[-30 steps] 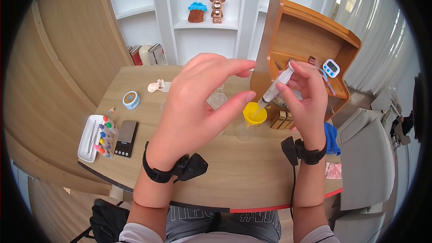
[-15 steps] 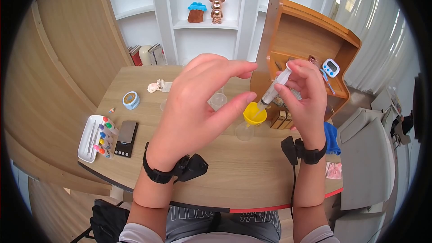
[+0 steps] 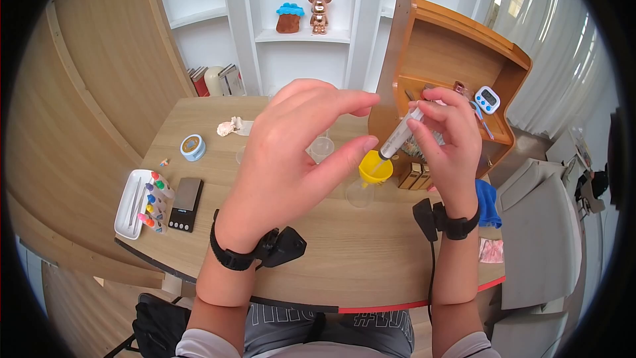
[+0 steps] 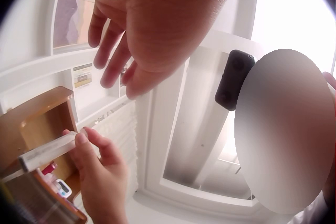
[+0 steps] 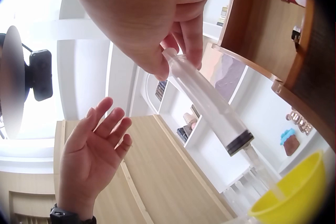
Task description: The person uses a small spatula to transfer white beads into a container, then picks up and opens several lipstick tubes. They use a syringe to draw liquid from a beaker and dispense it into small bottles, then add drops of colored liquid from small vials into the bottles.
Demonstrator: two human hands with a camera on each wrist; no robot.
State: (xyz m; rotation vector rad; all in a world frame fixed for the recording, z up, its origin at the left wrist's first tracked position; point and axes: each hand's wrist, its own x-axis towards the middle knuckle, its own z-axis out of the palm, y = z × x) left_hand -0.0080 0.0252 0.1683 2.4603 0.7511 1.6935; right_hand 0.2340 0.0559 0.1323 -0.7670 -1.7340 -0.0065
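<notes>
My right hand [image 3: 452,138] pinches the top end of a clear syringe [image 3: 397,138], which slants down to the left. Its thin tip reaches into a yellow funnel [image 3: 375,170] set in a clear vessel [image 3: 360,194] on the table. In the right wrist view the black stopper [image 5: 240,142] is at the lower end of the syringe [image 5: 207,103], above the funnel [image 5: 294,195]. My left hand [image 3: 298,139] hangs in the air left of the funnel, thumb and fingers apart, holding nothing; the left wrist view shows its loose fingers [image 4: 113,56] too.
Clear cups [image 3: 322,148] stand behind my left hand. A black scale [image 3: 186,204], coloured-cap tubes [image 3: 156,205], a white tray [image 3: 130,225] and a round blue tin [image 3: 193,148] are at the left. A wooden cabinet [image 3: 424,46] and small brown boxes [image 3: 411,176] stand at the right.
The plunger end at the top of the syringe now sits closer to the barrel, and my right fingers have closed down nearer to it. My left hand has hardly moved.
</notes>
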